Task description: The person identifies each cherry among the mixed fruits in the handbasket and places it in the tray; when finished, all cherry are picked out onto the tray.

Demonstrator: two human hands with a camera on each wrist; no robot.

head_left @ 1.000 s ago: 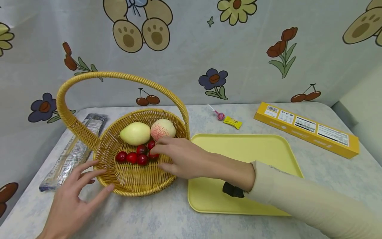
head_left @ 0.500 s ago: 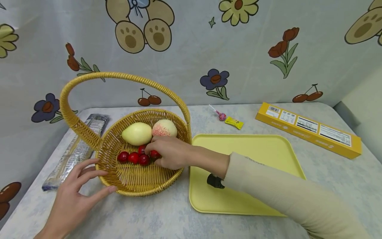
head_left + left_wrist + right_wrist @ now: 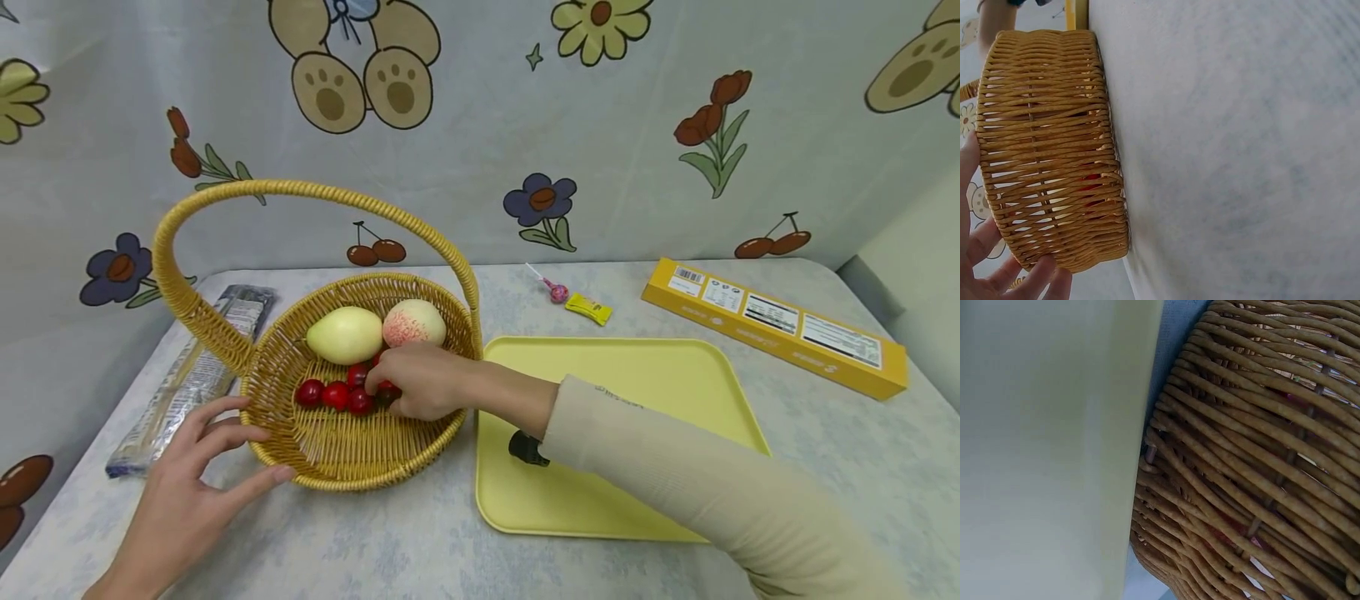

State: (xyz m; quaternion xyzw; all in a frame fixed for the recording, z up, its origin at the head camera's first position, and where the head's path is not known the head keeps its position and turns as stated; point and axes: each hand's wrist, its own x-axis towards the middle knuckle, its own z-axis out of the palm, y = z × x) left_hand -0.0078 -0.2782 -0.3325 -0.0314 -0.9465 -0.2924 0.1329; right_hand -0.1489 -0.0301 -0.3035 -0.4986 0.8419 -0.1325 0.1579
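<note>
Inside the basket (image 3: 345,454), going by the head view, the right hand (image 3: 429,382) is curled in and looks to be pinching a dark cherry (image 3: 387,395), though the fingers hide part of it. Left hand (image 3: 187,492) is spread wide, fingertips at the rim. My two cents: pinch only that one, gently, lift straight up so the neighbours don't roll, and let the left steady things. Headcount: at least six cherries (image 3: 335,396) (some partly hidden), one pear (image 3: 345,335), one peach (image 3: 414,322); on the table (image 3: 450,550), one tray (image 3: 622,367), one lollipop (image 3: 557,292), one wrapped candy (image 3: 588,308), one box (image 3: 772,327), one silver packet (image 3: 187,383).

Left wrist view: fingertips lie against the wicker side. I'd go light, since a shove could tip it. One basket here, bits of red showing through the gaps.

Right wrist view: one basket, one tray, side by side. No fingers show, so can't tell the grip from here.
</note>
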